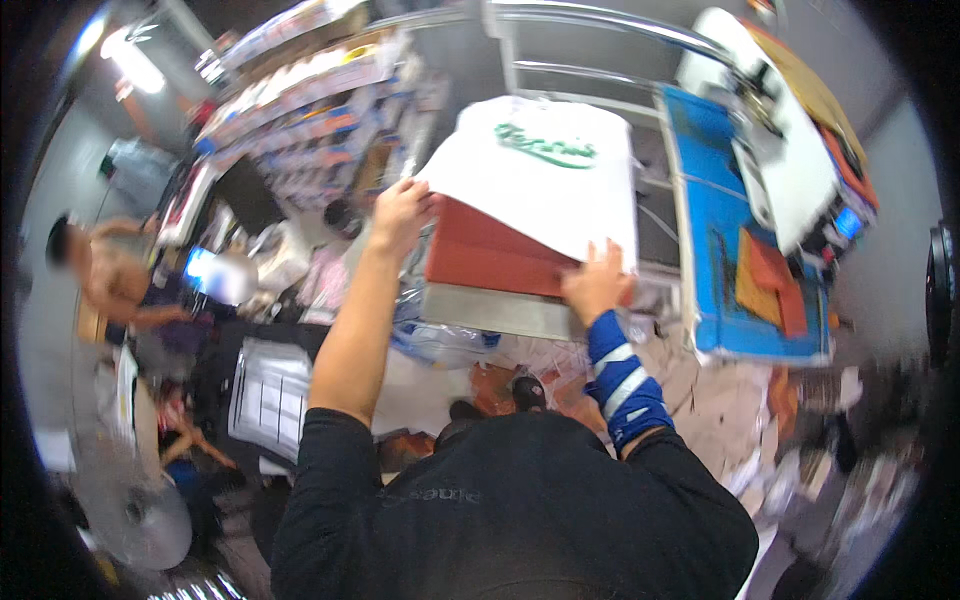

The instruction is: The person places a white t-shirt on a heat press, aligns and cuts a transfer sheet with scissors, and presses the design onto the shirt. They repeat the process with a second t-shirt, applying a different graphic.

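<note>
A white T-shirt (540, 205) with green lettering on its upper part lies over a flat red-brown board (485, 250). Its near edge runs at a slant, leaving the front left of the board bare. My left hand (403, 212) pinches the shirt's left corner beside the board. At the near right corner, my right hand (598, 283) has its fingers on the shirt's edge, which it seems to grip; the thumb is partly blurred. A blue wrap with pale stripes (627, 385) covers my right forearm. Below the board's front edge shows a grey metal plate (500, 310).
To the right, a blue table (715, 290) carries orange and yellow pieces (770, 280) and a white machine (785, 150). Metal rails (610, 15) cross the far side. Shelves (310, 110) stand far left, with another person (115, 270) nearer. Scraps litter the floor (690, 400).
</note>
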### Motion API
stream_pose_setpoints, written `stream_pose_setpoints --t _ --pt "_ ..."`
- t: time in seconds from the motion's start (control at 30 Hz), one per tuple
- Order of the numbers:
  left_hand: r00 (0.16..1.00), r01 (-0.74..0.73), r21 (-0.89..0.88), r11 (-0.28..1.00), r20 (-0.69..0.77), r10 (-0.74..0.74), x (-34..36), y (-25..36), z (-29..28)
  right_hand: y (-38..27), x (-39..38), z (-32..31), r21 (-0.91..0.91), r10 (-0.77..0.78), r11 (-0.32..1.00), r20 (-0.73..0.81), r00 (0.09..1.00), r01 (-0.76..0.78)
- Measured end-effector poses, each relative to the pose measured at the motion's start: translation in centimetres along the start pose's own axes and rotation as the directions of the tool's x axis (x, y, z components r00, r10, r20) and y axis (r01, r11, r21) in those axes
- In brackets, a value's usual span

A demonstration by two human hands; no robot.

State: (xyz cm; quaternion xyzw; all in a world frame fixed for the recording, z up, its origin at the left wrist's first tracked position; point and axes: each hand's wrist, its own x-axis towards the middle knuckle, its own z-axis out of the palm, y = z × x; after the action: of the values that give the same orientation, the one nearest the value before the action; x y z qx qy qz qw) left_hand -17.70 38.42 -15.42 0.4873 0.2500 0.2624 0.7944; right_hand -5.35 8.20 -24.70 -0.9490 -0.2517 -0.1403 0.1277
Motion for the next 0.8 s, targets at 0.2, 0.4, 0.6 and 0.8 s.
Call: stream_pose_setpoints --t 0.2,0.4,0.6,0.8 --pt "0.99 -0.106 -0.472 0.875 0.028 0.135 -11.6 2.7 2.5 9.3 11.6 -7.5 0.612 0.028 0.621 -0.641 0.767 0.49" --pt "0.914 -0.393 -0.603 0.694 -0.173 0.367 -38.2 0.8 -4.4 -4.1 10.8 -25.1 0.766 -0.347 0.352 -0.427 0.835 0.537" --pt "-0.035 -0.86 0.373 0.348 -0.724 0.689 -73.1 0.2 -7.1 -27.0 -9.4 -32.2 0.826 -0.86 -0.411 -0.492 0.137 0.386" --pt "-0.58 -0.606 0.765 0.22 -0.614 0.536 -97.8 -4.9 3.9 -35.7 -37.2 -31.2 0.727 -0.684 -0.686 -0.656 -0.319 -0.022"
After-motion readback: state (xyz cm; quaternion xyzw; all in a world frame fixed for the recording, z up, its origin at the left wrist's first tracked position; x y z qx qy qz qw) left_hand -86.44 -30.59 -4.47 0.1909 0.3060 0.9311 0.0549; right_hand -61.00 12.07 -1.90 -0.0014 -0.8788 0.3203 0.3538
